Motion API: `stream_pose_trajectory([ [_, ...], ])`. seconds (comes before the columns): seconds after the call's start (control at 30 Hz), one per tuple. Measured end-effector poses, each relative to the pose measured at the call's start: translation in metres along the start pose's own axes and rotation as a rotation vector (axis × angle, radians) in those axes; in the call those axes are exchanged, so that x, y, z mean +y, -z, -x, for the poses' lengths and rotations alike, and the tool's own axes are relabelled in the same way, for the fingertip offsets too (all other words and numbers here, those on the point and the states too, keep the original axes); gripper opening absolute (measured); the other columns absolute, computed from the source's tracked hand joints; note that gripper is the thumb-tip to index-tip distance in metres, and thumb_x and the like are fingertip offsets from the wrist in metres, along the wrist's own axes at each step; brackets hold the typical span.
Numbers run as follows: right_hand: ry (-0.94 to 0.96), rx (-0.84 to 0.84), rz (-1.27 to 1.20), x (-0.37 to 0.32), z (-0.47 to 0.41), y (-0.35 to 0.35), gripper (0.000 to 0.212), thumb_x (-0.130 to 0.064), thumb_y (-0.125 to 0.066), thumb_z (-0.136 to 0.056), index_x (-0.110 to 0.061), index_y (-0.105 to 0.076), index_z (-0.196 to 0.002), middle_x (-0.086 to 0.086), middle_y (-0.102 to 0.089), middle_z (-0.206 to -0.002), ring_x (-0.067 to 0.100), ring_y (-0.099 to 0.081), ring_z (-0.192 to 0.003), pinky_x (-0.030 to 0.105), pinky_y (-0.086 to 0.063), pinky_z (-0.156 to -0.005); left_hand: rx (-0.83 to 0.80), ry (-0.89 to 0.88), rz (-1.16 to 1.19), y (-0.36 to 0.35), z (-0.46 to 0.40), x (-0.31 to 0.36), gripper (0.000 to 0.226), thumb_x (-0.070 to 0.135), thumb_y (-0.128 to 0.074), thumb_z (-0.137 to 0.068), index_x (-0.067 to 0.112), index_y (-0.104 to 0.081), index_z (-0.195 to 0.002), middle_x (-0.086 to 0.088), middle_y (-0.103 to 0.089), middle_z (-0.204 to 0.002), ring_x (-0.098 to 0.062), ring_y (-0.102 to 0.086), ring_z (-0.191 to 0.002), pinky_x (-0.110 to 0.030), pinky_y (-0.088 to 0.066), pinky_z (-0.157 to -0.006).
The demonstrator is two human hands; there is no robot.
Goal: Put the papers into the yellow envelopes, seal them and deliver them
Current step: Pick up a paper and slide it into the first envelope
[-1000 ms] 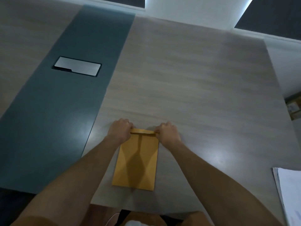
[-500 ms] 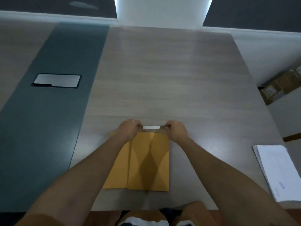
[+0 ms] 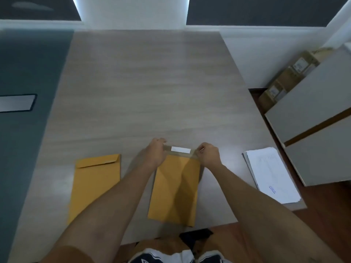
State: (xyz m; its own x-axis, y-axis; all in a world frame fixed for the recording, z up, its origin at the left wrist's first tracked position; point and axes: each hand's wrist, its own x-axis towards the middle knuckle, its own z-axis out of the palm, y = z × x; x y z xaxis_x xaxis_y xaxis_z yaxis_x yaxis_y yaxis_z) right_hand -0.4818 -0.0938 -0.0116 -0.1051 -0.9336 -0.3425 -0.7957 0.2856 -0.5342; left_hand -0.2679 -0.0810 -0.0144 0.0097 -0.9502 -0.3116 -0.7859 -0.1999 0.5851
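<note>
Left hand (image 3: 155, 153) and right hand (image 3: 208, 155) both pinching flap corners of flat yellow paper envelope (image 3: 175, 188), lying mid-front on grey wood-grain table (image 3: 148, 88). Second yellow envelope (image 3: 96, 184) lying flat to its left; white paper stack (image 3: 271, 173) sitting at right table edge.

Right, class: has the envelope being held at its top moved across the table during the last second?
Yes. The held envelope has slid right, toward the paper stack near the table's right edge, and now lies clear of the second envelope.

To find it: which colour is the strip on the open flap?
White, on the flap of the envelope; head view.
</note>
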Motion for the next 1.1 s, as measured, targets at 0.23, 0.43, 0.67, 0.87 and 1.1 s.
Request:
stream_pose_trajectory([
  [0.23,-0.047,0.012,0.017,0.02,-0.016,0.01,0.007,-0.014,-0.058,-0.091,-0.013,-0.065,-0.093,0.007,-0.066,-0.097,0.022,-0.062,-0.088,0.029,-0.051,-0.073,0.131,0.002,-0.215,-0.037,0.007,0.025,0.053,0.021,-0.071,-0.083,0.014,-0.049,-0.131,-0.005,-0.043,-0.122,-0.023,-0.045,-0.111,-0.038,-0.051,-0.083],
  [0.43,-0.086,0.02,0.074,0.025,-0.029,0.013,0.014,-0.017,-0.057,-0.092,-0.01,-0.062,-0.102,0.009,-0.064,-0.101,0.024,-0.062,-0.088,0.035,-0.055,-0.074,0.01,-0.096,-0.418,-0.052,0.005,0.019,0.068,0.042,-0.068,-0.087,0.016,-0.041,-0.144,0.001,-0.034,-0.153,-0.022,-0.034,-0.135,-0.036,-0.037,-0.106],
  [0.67,0.065,0.053,0.179,0.026,-0.027,0.009,0.021,-0.005,-0.053,-0.09,-0.01,-0.059,-0.109,0.007,-0.058,-0.108,0.024,-0.058,-0.093,0.031,-0.048,-0.073,-0.037,-0.119,-0.594,-0.052,-0.004,0.021,0.064,0.049,-0.064,-0.088,0.021,-0.044,-0.141,0.001,-0.038,-0.146,-0.023,-0.037,-0.13,-0.036,-0.036,-0.104],
  [0.87,0.239,-0.063,0.374,0.038,-0.015,0.003,0.038,-0.035,-0.069,-0.082,-0.018,-0.065,-0.116,0.001,-0.057,-0.116,0.021,-0.049,-0.109,0.035,-0.048,-0.09,-0.089,-0.14,-0.69,-0.051,-0.015,0.025,0.066,0.053,-0.063,-0.087,0.015,-0.047,-0.138,-0.001,-0.036,-0.146,-0.024,-0.037,-0.128,-0.036,-0.037,-0.103],
  [1.1,0.261,-0.037,0.521,0.044,-0.01,-0.003,0.051,-0.047,-0.066,-0.084,-0.023,-0.056,-0.128,-0.003,-0.052,-0.128,0.022,-0.046,-0.115,0.035,-0.042,-0.096,-0.104,-0.164,-0.685,-0.048,-0.017,0.027,0.069,0.049,-0.061,-0.091,0.011,-0.039,-0.144,0.001,-0.03,-0.153,-0.025,-0.037,-0.132,-0.038,-0.035,-0.105],
])
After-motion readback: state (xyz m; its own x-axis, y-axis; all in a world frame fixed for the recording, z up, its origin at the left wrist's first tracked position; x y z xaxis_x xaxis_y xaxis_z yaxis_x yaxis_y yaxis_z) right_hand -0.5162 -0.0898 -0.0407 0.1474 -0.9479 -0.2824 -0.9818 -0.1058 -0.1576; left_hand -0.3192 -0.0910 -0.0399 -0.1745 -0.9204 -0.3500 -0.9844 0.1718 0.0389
